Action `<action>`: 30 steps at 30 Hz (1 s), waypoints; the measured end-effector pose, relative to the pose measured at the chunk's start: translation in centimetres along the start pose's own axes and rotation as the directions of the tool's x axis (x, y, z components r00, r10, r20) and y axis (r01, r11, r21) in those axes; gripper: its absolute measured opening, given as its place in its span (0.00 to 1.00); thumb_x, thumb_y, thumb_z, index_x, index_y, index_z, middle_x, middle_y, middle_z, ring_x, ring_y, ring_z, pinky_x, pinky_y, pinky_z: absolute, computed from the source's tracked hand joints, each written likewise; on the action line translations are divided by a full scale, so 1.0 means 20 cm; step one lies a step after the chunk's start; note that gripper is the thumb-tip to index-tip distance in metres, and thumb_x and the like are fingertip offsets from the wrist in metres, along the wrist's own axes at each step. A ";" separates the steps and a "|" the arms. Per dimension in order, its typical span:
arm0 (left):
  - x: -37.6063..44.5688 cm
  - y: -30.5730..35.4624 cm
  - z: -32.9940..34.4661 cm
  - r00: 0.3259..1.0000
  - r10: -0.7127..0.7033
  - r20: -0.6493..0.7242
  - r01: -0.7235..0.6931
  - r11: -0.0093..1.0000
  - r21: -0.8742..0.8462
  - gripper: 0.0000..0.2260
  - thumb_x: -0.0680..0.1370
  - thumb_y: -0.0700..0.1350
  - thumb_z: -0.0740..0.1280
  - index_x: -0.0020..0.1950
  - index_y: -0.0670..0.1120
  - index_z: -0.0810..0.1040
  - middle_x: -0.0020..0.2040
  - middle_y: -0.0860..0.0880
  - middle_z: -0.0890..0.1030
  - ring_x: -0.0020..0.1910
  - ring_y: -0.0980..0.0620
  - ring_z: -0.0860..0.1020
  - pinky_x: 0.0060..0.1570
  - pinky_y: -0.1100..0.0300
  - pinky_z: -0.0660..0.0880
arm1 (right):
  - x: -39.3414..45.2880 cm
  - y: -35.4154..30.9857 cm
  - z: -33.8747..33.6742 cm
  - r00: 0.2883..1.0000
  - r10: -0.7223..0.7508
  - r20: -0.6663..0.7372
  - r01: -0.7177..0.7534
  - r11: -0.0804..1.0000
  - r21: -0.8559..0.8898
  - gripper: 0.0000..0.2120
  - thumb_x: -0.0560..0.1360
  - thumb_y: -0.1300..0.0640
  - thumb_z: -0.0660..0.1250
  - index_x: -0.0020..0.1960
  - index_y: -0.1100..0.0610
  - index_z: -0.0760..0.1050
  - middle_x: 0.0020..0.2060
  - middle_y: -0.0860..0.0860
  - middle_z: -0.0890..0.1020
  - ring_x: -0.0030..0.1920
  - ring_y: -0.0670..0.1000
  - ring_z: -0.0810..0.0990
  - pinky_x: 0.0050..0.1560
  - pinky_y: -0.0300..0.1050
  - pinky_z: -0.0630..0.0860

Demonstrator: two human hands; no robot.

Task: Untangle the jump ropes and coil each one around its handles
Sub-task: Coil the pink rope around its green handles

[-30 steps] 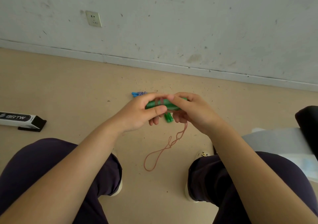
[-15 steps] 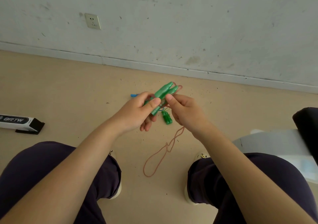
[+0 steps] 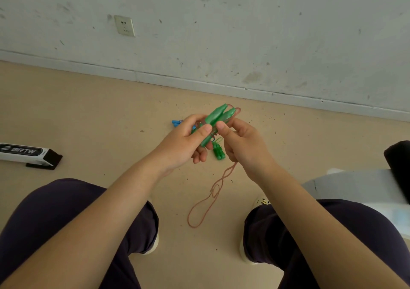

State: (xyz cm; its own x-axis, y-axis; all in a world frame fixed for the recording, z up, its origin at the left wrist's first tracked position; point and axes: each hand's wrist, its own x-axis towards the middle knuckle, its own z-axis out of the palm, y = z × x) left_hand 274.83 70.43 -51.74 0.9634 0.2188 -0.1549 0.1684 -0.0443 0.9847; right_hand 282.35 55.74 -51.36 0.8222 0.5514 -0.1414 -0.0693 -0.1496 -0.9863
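Note:
Two green jump-rope handles point(image 3: 218, 116) lie side by side, tilted up to the right, above the floor. My left hand point(image 3: 188, 141) grips their lower part, thumb on top. My right hand point(image 3: 240, 143) pinches the orange rope where it wraps the handles. The orange rope point(image 3: 209, 196) hangs from under my right hand in a twisted loop down to the floor. Another pair of green handles point(image 3: 218, 152) lies on the floor just below my hands. Blue handles point(image 3: 176, 122) peek out on the floor behind my left hand, mostly hidden.
A white and black box point(image 3: 27, 154) lies on the floor at the left. A grey-white surface point(image 3: 350, 186) and a dark object point(image 3: 399, 162) are at the right. My knees frame the lower view. The wall with a socket point(image 3: 124, 25) runs behind.
The green handles have swung from lying level between my hands to pointing up to the right. The hanging orange loop has shifted slightly.

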 end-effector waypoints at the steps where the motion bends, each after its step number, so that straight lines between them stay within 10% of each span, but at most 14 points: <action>1: 0.00 0.00 0.00 1.000 0.007 0.000 -0.007 1.000 0.000 0.13 0.84 0.48 0.60 0.68 0.49 0.70 0.40 0.45 0.78 0.30 0.50 0.76 0.29 0.60 0.69 | 0.00 0.00 0.00 1.000 0.002 0.002 -0.002 1.000 0.010 0.13 0.80 0.51 0.65 0.54 0.61 0.77 0.21 0.46 0.66 0.23 0.46 0.59 0.25 0.41 0.57; 21: -0.01 0.02 0.03 0.994 0.025 -0.105 -0.029 0.999 -0.038 0.10 0.84 0.52 0.58 0.57 0.47 0.73 0.33 0.50 0.76 0.24 0.55 0.66 0.26 0.64 0.63 | -0.04 -0.02 0.04 0.997 0.013 0.081 -0.023 0.993 0.117 0.15 0.79 0.56 0.66 0.56 0.69 0.74 0.21 0.44 0.75 0.24 0.47 0.57 0.28 0.44 0.53; 30: 0.02 0.01 0.01 0.981 0.041 -0.187 -0.048 0.998 -0.032 0.08 0.85 0.48 0.59 0.58 0.45 0.71 0.37 0.47 0.77 0.23 0.56 0.66 0.25 0.66 0.64 | -0.01 0.01 0.04 0.999 0.014 0.052 -0.015 1.000 0.008 0.09 0.80 0.55 0.66 0.56 0.56 0.80 0.23 0.44 0.68 0.24 0.45 0.63 0.25 0.38 0.61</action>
State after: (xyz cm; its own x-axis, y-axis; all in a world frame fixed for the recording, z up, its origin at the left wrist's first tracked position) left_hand 275.33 70.24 -51.54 0.9133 0.3955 -0.0969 0.1157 -0.0238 0.9930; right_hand 281.68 56.13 -51.57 0.7909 0.5908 -0.1599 -0.0862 -0.1511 -0.9848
